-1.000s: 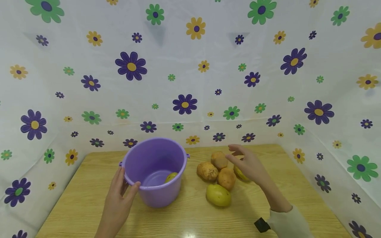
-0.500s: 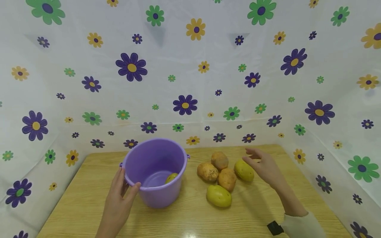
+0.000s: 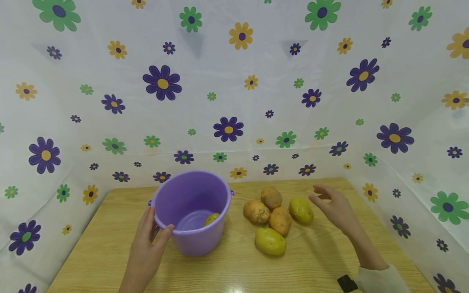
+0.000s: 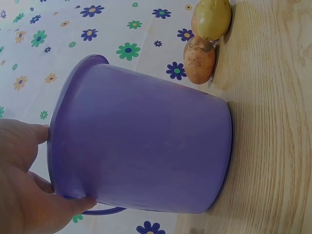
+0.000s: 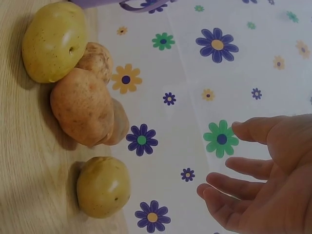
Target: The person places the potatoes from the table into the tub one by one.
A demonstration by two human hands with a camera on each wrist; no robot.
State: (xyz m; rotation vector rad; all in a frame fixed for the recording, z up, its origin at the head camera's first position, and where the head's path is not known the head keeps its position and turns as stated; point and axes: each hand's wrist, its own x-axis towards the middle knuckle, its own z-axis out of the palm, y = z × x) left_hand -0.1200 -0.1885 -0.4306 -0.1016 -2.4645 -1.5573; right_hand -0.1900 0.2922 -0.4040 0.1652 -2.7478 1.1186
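Note:
A purple bucket (image 3: 199, 243) stands on the table with one yellow potato (image 3: 211, 219) visible inside. My left hand (image 3: 145, 249) holds its rim at the near left, thumb and fingers spread along the edge. To the bucket's right lie three brown potatoes, the front one (image 3: 280, 221) touching the others. A yellow potato (image 3: 270, 241) lies just in front of them, and another yellow potato (image 3: 301, 210) sits at their right. Beside that one my right hand (image 3: 335, 208) hovers, fingers loosely bent and nothing in them; the right wrist view shows a gap between this hand (image 5: 258, 180) and the potatoes.
The wood-grain table (image 3: 234, 272) ends at a white curtain (image 3: 205, 118) with printed flowers, which hangs behind it and along both sides. A small black object (image 3: 346, 283) sits by the right sleeve (image 3: 382, 278).
My right hand has moved right, away from over the right-hand yellow potato, uncovering it. My left hand stays on the bucket rim, and the bucket and potatoes stay in place.

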